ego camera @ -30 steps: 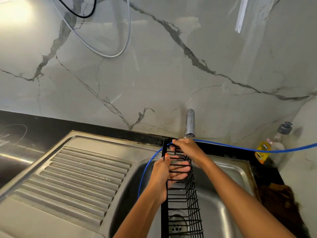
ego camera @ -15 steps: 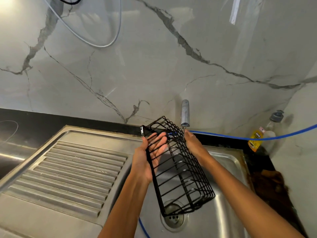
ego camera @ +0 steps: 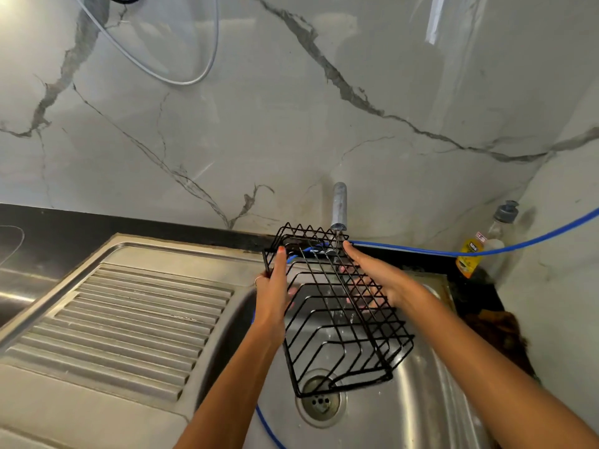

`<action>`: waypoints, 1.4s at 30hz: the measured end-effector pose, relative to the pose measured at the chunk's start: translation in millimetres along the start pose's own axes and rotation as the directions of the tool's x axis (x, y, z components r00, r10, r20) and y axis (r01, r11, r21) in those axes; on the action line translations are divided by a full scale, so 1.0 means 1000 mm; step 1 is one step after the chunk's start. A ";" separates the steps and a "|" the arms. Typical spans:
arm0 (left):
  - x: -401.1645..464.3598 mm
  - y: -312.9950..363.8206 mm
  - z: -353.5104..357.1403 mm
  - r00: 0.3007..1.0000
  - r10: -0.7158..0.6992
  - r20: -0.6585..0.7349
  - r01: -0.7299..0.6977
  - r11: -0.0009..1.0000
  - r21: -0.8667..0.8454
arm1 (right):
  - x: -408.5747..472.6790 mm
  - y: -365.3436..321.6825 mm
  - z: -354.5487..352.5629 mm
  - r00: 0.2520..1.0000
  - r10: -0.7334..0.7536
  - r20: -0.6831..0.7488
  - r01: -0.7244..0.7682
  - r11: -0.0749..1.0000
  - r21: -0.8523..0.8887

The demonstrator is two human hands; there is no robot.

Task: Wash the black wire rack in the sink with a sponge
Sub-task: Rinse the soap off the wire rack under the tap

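Your left hand (ego camera: pixel 274 286) lies flat against the left side of the black wire rack (ego camera: pixel 337 315), fingers straight and pointing toward the far edge of the sink (ego camera: pixel 431 377), with a ring showing on one finger. Your right hand (ego camera: pixel 372 280) is on the rack's right side, palm turned inward, thumb along the top wire and the other fingers spread out behind the wires, where they show through the gaps. Neither hand curls round the wires; you hold the rack pressed between the two palms. The rack hangs tilted over the sink bowl, its far end raised up under the tap (ego camera: pixel 339 205) at the back edge and its near end low, just above the drain (ego camera: pixel 321 403). A thin stream of water falls from the tap through the wires. A blue hose (ego camera: pixel 453 253) runs from the right along the back edge of the sink, passes behind the rack and reappears in the bowl near the front edge. The ribbed drainboard (ego camera: pixel 129 319) takes up the left part of the sink. A bottle of dish soap (ego camera: pixel 486 244) stands in the back right corner of the black counter, against the marble wall (ego camera: pixel 291 108).
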State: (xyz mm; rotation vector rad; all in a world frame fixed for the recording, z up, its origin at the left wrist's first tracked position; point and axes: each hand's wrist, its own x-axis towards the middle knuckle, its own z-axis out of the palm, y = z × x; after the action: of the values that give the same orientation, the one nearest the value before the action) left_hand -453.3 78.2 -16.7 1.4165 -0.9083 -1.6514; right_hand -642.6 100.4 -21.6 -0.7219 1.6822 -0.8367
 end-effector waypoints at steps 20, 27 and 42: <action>-0.004 -0.038 0.004 0.992 -0.125 -0.008 0.125 0.991 0.051 | -0.003 -0.026 0.013 0.900 -0.427 -0.085 0.249 0.665 -0.704; -0.008 -0.040 0.003 0.990 -0.076 -0.120 0.083 0.995 0.050 | -0.021 -0.013 0.026 0.808 -0.587 -0.040 0.353 0.537 -0.766; 0.001 -0.033 -0.036 0.965 -0.259 -0.038 0.234 0.919 -0.317 | 0.015 -0.053 0.035 0.897 -0.301 0.324 0.391 0.882 -0.263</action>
State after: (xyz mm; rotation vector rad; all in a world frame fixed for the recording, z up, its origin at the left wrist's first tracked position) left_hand -420.9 91.5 -51.3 1.4052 -0.4109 -1.8160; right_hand -609.3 52.2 7.5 -1.3410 1.4681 -0.6692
